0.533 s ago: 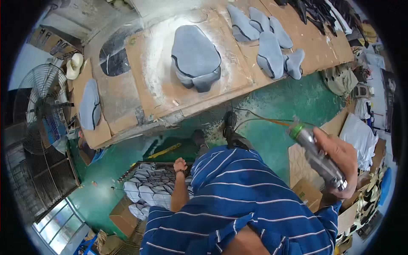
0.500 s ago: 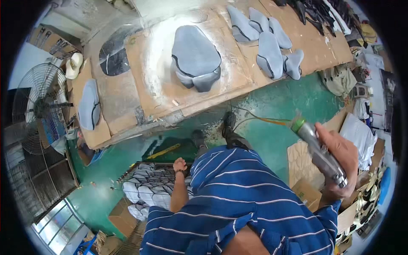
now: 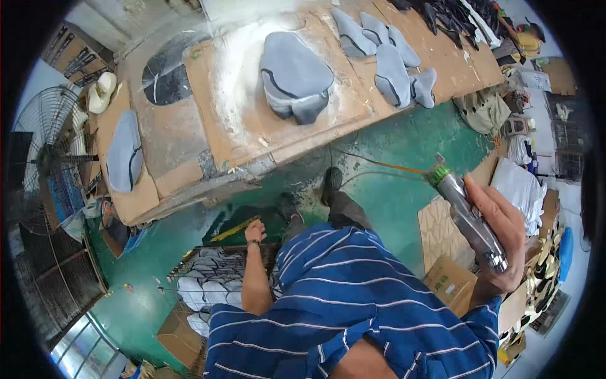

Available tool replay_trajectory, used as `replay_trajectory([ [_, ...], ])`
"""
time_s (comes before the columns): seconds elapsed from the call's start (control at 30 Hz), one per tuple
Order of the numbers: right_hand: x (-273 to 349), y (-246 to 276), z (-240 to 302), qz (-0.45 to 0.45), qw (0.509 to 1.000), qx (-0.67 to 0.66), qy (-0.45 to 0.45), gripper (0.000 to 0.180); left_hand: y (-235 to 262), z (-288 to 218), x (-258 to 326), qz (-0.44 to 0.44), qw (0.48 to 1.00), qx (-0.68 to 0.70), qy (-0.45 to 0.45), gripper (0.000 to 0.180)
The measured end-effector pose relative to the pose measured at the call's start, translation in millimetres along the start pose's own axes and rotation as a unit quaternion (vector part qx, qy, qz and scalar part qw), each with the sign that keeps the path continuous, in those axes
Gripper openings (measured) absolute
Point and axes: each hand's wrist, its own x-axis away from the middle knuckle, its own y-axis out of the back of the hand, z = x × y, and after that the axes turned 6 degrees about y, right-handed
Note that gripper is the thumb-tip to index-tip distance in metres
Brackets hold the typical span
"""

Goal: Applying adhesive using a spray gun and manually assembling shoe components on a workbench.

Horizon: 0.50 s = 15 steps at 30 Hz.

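Note:
My right hand [image 3: 505, 221] is raised at the right, its fingers wrapped round a silver spray gun [image 3: 468, 218] with a green collar at its far end. A thin orange-brown hose [image 3: 394, 167] runs to that end. My left hand [image 3: 255, 231] hangs low by my side, fingers curled in, with nothing seen in it; it is nearest to a wire rack of grey-white pads [image 3: 211, 287]. On the workbench [image 3: 183, 136] ahead, a large grey saddle-shaped cushion [image 3: 297, 72] with black edging lies amid white residue. Neither hand touches it.
Several smaller grey pieces [image 3: 391, 72] lie right on the bench, another grey pad [image 3: 124, 151] at its left end. A caged fan [image 3: 50, 120] stands left. At right are a cardboard box [image 3: 449, 284] and a white bag [image 3: 517, 189]. Another person [image 3: 527, 41] is at the far right.
The benchtop view has shifted slightly upward as I move. The spray gun stays in my right hand, a little nearer the picture's middle height; my left hand has swung slightly forward and left.

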Motion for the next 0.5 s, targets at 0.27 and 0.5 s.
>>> replay_trajectory([
  [0.27, 4.9, -19.6, 32.3, -0.039, 0.999, 0.030, -0.011, 0.067, 12.9, -9.6, 3.9, -0.038, 0.995, 0.037, -0.079, 0.025],
  [0.5, 40.4, -15.3, 53.9, -0.013, 1.000, -0.018, -0.009, 0.062, -13.6, -27.3, 3.2, 0.012, 0.988, 0.003, -0.155, 0.021],
])
